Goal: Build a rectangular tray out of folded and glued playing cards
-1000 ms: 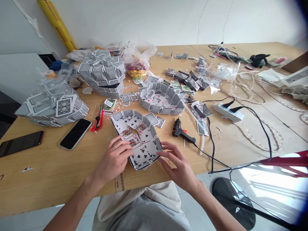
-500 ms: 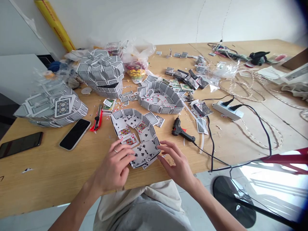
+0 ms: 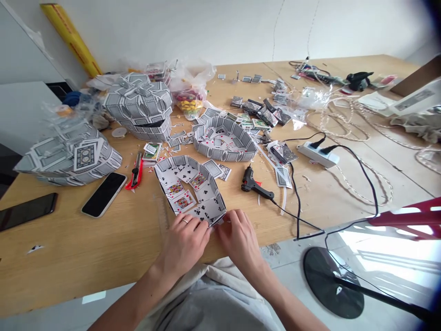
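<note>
Right in front of me lies a shallow tray built of playing cards, card faces inward and grey backs forming its wall. My left hand, a ring on one finger, has its fingers bent over the near wall and grips it. At the near right corner my right hand has its thumb and fingers closed on the tray's edge; its fingertips are partly hidden. Loose cards lie against the tray's far right side. Behind stands a second card tray, with loose cards inside.
A hot glue gun lies to the right, its cable leading toward a power strip. On the left are a red utility knife, two phones and a lidded card box. Card packs are scattered behind.
Both hands have moved closer together at the tray's near end, and their spread fingers have closed on its edge. The view has shifted slightly.
</note>
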`<state>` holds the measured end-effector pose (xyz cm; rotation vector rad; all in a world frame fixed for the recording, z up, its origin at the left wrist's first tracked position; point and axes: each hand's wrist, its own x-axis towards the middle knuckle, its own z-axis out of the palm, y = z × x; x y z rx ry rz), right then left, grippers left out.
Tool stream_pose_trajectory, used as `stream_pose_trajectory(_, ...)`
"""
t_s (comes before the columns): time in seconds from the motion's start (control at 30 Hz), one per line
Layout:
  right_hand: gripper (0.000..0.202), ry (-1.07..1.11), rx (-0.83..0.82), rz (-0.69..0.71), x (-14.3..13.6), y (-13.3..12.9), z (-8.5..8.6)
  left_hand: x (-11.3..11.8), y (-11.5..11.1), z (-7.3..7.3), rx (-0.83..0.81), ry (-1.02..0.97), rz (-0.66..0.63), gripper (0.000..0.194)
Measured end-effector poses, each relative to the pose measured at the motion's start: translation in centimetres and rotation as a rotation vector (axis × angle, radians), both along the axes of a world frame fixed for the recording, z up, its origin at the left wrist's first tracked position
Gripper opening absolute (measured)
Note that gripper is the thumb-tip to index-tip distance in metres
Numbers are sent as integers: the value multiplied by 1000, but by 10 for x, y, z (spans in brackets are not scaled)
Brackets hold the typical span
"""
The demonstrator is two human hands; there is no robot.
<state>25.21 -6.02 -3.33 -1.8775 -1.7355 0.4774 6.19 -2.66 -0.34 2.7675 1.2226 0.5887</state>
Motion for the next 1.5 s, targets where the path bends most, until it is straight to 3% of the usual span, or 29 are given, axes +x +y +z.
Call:
stream_pose_trajectory(0.13,12,181,-88,53,0,6,3,-2,1,1,21,-44,-6,18)
stream_pose_trajectory(0.27,6,230,-149,95,8,5,11,-5,2,2,28,-92,0,20)
stream_pose_trajectory(0.33,19,218,-162,99,14,2,17,-6,2,3,29,-115,1,20)
stream_pose_trajectory(0.4,29,184,-145,78,21,-1,21,-7,2,3,29,-131,4,21)
stream_pose_trajectory(0.53,22,98,-5,-18,28,-8,24,-8,3,5,33,-144,14,22)
stream_pose_trajectory(0.6,21,100,4,6,28,-13,23,-7,3,6,33,-149,17,24)
stream_pose_trajectory(0.73,23,207,-122,216,25,-18,21,-7,4,7,28,-145,22,25)
stream_pose_trajectory(0.8,24,243,-135,247,24,-17,20,-7,4,7,25,-143,23,25)
stream_pose_trajectory(0.97,26,289,-8,265,21,-10,14,-7,3,8,-2,-138,29,26)
stream_pose_trajectory(1.1,26,297,120,197,17,-4,2,-7,3,7,-20,-137,37,26)
stream_pose_trajectory(1.3,10,532,86,121,12,-1,-12,-7,2,6,-36,-156,40,27)
stream_pose_trajectory(1.33,12,618,65,89,10,0,-14,-7,2,5,-39,-164,42,27)
stream_pose_trajectory(1.5,63,1002,-60,-14,1,3,-18,-6,2,4,-52,-195,40,21)
